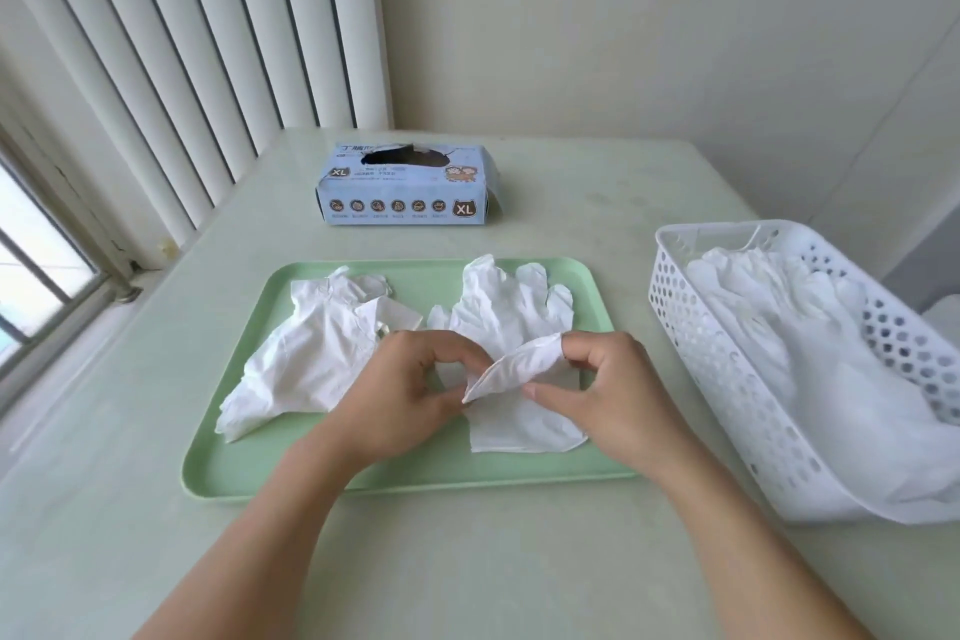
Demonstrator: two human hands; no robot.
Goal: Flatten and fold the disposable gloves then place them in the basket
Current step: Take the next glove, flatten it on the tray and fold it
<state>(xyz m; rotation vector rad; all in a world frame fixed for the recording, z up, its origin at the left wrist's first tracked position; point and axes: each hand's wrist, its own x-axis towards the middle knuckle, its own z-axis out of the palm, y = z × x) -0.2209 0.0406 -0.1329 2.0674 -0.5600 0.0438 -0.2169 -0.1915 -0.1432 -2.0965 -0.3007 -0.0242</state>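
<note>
Two white disposable gloves lie on a green tray (322,473). The right glove (511,307) lies with its fingers pointing away from me, and its cuff end is lifted off the tray. My left hand (402,392) pinches the lifted cuff at its left end. My right hand (613,385) pinches the same cuff at its right end between thumb and fingers. The other glove (317,343) lies crumpled on the left half of the tray, untouched. A white perforated basket (696,343) stands to the right of the tray with several white gloves inside.
A blue glove box (408,187) marked XL stands behind the tray, its top opening torn. Vertical blinds (171,42) and a window frame run along the left edge of the pale table (467,577). A wall closes the far side.
</note>
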